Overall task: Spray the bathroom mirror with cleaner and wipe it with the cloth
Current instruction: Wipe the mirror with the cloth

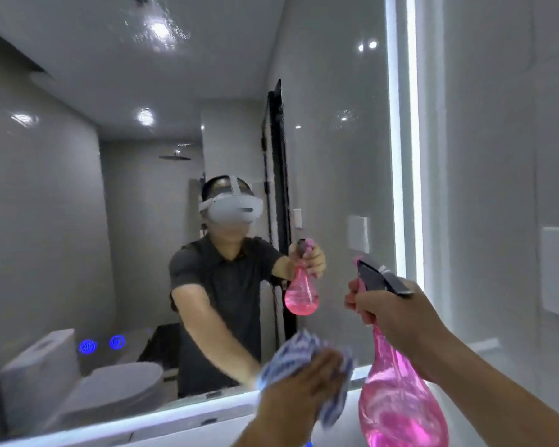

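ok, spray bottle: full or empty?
Partly full. Pink liquid fills the lower bulb of the spray bottle held upright in the right hand; exact level cannot be told.

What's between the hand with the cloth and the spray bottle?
Nothing: in the head view only a strip of mirror shows between the left hand holding the cloth and the spray bottle.

The mirror [175, 156] is filling the left and middle, with a lit strip [413, 140] running down its right edge. The left hand [297, 395] is pressing the cloth [291, 353] against its lower part; right of it, the right hand [397, 314] is holding the spray bottle [397, 404] before the glass.
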`<state>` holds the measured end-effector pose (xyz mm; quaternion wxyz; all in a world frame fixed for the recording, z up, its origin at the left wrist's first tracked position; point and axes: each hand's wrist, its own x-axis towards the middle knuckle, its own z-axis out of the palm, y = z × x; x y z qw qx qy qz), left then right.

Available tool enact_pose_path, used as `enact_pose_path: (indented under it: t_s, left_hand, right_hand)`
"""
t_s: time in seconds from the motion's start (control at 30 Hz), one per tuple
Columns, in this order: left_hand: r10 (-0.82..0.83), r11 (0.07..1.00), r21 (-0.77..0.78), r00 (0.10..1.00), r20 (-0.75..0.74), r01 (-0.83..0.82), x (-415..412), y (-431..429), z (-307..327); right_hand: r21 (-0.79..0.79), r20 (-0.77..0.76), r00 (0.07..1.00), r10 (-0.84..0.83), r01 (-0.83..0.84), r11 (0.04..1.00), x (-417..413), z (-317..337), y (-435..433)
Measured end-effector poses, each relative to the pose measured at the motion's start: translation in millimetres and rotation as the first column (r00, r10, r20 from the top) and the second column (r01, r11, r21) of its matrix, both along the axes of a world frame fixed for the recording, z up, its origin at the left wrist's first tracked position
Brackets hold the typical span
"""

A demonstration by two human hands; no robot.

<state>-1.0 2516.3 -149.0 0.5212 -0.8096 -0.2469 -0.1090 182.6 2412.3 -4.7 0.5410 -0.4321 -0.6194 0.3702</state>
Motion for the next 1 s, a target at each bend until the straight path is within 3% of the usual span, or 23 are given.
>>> enact_pose_path:
  t_s: [0.03,0.07,0.1,0.13,0.17,0.2,0.27,0.33,0.4,0.47,0.5,0.57,0.63,0.73,0.83,0.9,0.97,1.0]
  left_hand:
    - [-0.246,0.947,-0.175,0.959,0.14,0.268,-7,-4,-12]
    - [-0.368,0.795,-0.434,0.905,0.212,0.424,-13,-10,-17]
    - [-0.391,0.739,-0.478,0.88,0.271,0.475,-25,-16,-17]
    - [-0.312,0.896,-0.287,0.94,0.136,0.339,-42,-25,-8]
    - [-0.107,0.994,-0.017,0.992,-0.069,0.106,-54,-30,5]
    - [0.105,0.993,0.073,0.987,-0.123,-0.096,-62,-39,22]
    - [0.247,0.963,0.028,0.921,0.303,-0.267,-67,-47,97]
    - [0.211,0.914,0.2,0.837,0.505,-0.352,-65,-41,191]
    - [0.182,0.87,0.2,0.671,0.719,-0.45,-64,-32,288]
    - [0.216,0.87,0.053,0.475,0.853,-0.49,-53,-24,360]
    - [0.247,0.866,-0.003,0.423,0.872,-0.5,-42,-16,380]
    - [0.243,0.865,0.002,0.423,0.873,-0.502,-14,-2,392]
    - [0.175,0.859,0.134,0.528,0.831,-0.495,18,11,362]
    - [0.178,0.886,0.243,0.773,0.608,-0.396,61,22,246]
    - [0.288,0.957,-0.038,0.928,0.235,-0.287,82,14,76]
    - [0.371,0.921,-0.13,0.929,0.007,-0.367,68,4,-16]
    - [0.448,0.826,-0.327,0.887,-0.112,-0.459,46,-10,-40]
    - [0.488,0.813,-0.295,0.864,-0.124,-0.502,39,-15,-33]
  right_hand:
    - [-0.003,0.007,1.0,0.005,-0.005,1.0,3,1,1]
    - [-0.004,0.02,1.0,0.007,-0.007,1.0,6,2,1]
    - [-0.006,0.023,1.0,0.012,-0.012,1.0,8,5,1]
    - [-0.01,0.017,1.0,0.014,-0.014,1.0,11,8,0]
    - [-0.013,0.006,1.0,0.017,-0.017,1.0,13,13,-1]
    - [-0.014,0.0,1.0,0.019,-0.019,1.0,14,18,-2]
    - [-0.011,-0.02,1.0,0.023,-0.023,1.0,17,27,-3]
    - [0.007,-0.026,0.999,0.03,-0.03,1.0,22,32,0]
    - [0.028,-0.024,0.999,0.032,-0.031,0.999,28,32,4]
    - [0.033,-0.024,0.999,0.026,-0.025,0.999,37,27,8]
    - [0.034,-0.02,1.0,0.017,-0.016,0.999,41,24,9]
    - [0.037,-0.023,1.0,-0.008,0.009,0.999,50,16,12]
    - [0.022,-0.037,0.999,-0.015,0.016,1.0,57,9,14]
    - [0.0,-0.055,0.998,-0.027,0.027,1.0,60,4,19]
    - [0.004,-0.09,0.995,-0.041,0.042,0.999,60,5,22]
    - [0.01,-0.123,0.992,-0.035,0.037,0.999,62,5,22]
    - [0.02,-0.097,0.994,-0.043,0.046,0.999,66,4,21]
    - [0.027,-0.077,0.996,-0.054,0.056,0.998,68,4,21]
